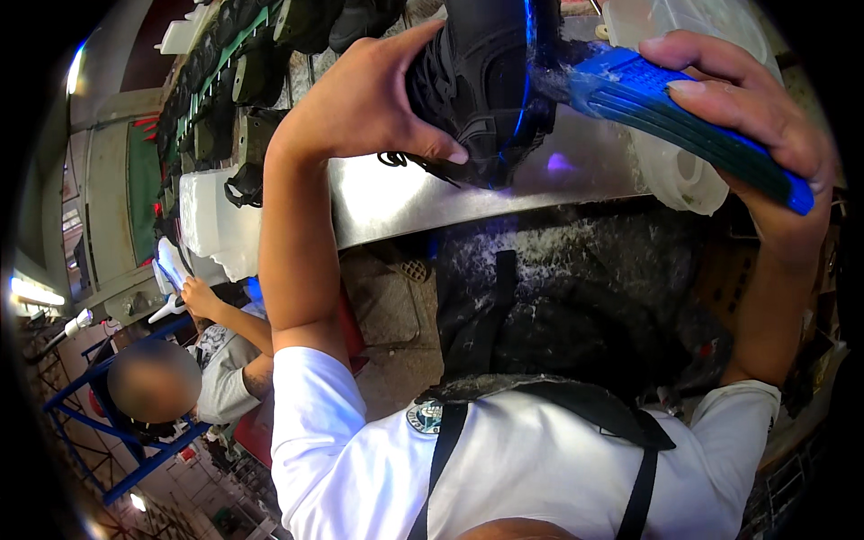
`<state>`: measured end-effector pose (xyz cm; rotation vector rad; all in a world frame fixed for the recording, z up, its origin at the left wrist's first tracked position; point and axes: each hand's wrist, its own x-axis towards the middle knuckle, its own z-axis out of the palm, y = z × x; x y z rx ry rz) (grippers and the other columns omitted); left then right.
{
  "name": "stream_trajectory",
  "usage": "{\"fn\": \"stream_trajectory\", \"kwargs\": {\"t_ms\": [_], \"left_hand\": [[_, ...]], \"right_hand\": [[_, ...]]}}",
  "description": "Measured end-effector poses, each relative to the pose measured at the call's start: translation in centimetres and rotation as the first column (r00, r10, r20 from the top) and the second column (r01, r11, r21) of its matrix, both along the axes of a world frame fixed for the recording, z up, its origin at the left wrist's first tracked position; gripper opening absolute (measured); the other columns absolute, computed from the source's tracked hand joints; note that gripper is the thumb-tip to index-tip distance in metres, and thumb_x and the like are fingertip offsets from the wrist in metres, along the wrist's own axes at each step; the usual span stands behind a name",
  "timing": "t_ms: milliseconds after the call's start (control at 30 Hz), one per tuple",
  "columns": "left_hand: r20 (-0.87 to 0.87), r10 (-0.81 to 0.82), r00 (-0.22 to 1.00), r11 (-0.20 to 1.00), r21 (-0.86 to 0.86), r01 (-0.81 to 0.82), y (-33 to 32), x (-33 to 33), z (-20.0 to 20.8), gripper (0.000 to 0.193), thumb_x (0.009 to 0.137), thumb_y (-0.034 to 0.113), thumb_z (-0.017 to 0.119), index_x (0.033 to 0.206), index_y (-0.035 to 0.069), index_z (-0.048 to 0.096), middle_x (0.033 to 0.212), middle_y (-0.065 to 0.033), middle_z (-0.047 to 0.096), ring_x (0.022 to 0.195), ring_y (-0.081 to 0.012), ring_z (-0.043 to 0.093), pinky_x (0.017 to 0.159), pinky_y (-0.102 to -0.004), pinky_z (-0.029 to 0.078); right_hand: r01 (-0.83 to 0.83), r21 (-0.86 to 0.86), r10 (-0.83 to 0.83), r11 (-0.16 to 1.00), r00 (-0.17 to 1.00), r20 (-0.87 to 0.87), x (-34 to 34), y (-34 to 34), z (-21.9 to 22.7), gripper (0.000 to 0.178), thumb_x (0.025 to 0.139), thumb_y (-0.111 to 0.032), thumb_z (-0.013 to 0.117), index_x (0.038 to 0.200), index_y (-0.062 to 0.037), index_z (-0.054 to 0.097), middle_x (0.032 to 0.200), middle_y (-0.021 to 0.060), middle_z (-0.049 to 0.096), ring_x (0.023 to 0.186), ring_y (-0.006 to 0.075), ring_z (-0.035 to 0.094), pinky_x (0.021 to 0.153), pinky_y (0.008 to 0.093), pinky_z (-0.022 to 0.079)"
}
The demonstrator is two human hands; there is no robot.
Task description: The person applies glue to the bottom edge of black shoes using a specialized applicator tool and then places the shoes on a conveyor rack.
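Note:
A black lace-up shoe (pixel 481 76) is gripped in my left hand (pixel 351 103), thumb near the toe and the other fingers partly hidden behind the upper. A blue glow runs along the line where the upper meets the sole. My right hand (pixel 756 99) is closed around a blue ridged brush (pixel 657 101), its fingers over the top. The brush's worn, whitish bristle end meets the sole side of the shoe; exact contact is hard to make out. Both are held above a shiny metal worktop (pixel 396 202).
Rows of black shoes (pixel 256 67) line a green conveyor at the far left. A white plastic container (pixel 211 216) stands left of the worktop, a translucent tub (pixel 693 184) right. A co-worker (pixel 229 369) sits at the left. A dusty black apron (pixel 567 306) covers my lap.

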<state>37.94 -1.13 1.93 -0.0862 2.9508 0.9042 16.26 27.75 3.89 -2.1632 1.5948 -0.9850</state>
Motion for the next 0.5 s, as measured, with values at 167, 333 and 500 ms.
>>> {"fn": "stream_trajectory", "kwargs": {"t_ms": [167, 333, 500], "left_hand": [[0.004, 0.018, 1.000, 0.999, 0.038, -0.018, 0.0, -0.3, -0.3, 0.080, 0.053, 0.016, 0.099, 0.121, -0.003, 0.062, 0.099, -0.0094, 0.074, 0.091, -0.0153, 0.068, 0.087, -0.0316, 0.056], [0.078, 0.085, 0.993, 0.988, 0.122, -0.094, -0.3, -0.7, -0.7, 0.076, 0.057, 0.009, 0.096, 0.123, -0.004, 0.061, 0.105, -0.0079, 0.073, 0.096, -0.0149, 0.067, 0.092, -0.0327, 0.055], [0.134, 0.087, 0.987, 0.989, 0.110, -0.102, -0.5, -1.4, 0.2, 0.091, 0.060, 0.022, 0.094, 0.136, -0.006, 0.052, 0.105, -0.0133, 0.073, 0.094, -0.0194, 0.070, 0.088, -0.0326, 0.056]], "right_hand": [[0.083, -0.024, -0.081, 0.996, 0.994, 0.067, 1.3, 0.2, -1.4, 0.034, 0.091, -0.004, 0.065, 0.125, 0.0007, 0.066, 0.135, 0.0293, 0.058, 0.121, 0.0361, 0.062, 0.101, 0.0404, 0.052], [0.153, -0.080, -0.148, 0.985, 0.987, 0.066, 3.2, -0.1, -2.8, 0.032, 0.091, -0.002, 0.064, 0.122, 0.0045, 0.068, 0.135, 0.0294, 0.057, 0.118, 0.0352, 0.063, 0.101, 0.0403, 0.052], [0.218, -0.154, -0.199, 0.964, 0.972, 0.127, 4.9, -0.8, -5.0, 0.031, 0.089, -0.001, 0.064, 0.118, 0.0078, 0.070, 0.135, 0.0289, 0.057, 0.117, 0.0356, 0.063, 0.101, 0.0401, 0.052]]}}
